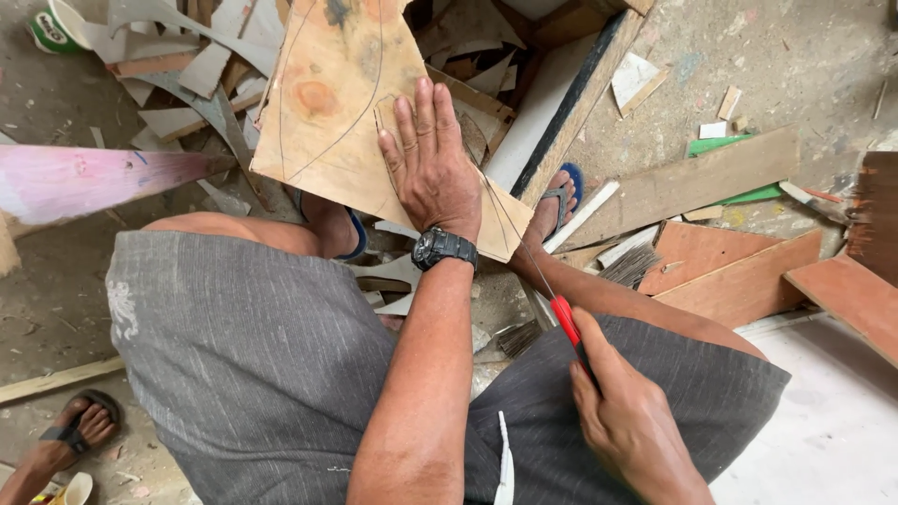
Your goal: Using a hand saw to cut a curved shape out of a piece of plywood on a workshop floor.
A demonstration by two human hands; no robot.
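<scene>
The left hand (432, 168) lies flat, fingers spread narrow, pressing a plywood sheet (346, 103) marked with curved pencil lines across the knees at the middle far side. The right hand (629, 425), near right, is closed around the red handle of a thin-bladed saw (565, 318), whose blade runs toward the sheet's right edge just beside the left wrist. A slip or a jammed blade could likely nick that wrist, or wander off the line; the sheet, held by palm pressure alone, may shift.

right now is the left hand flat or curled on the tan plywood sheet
Flat: left hand lies palm down, fingers spread, on the tan plywood sheet.
</scene>
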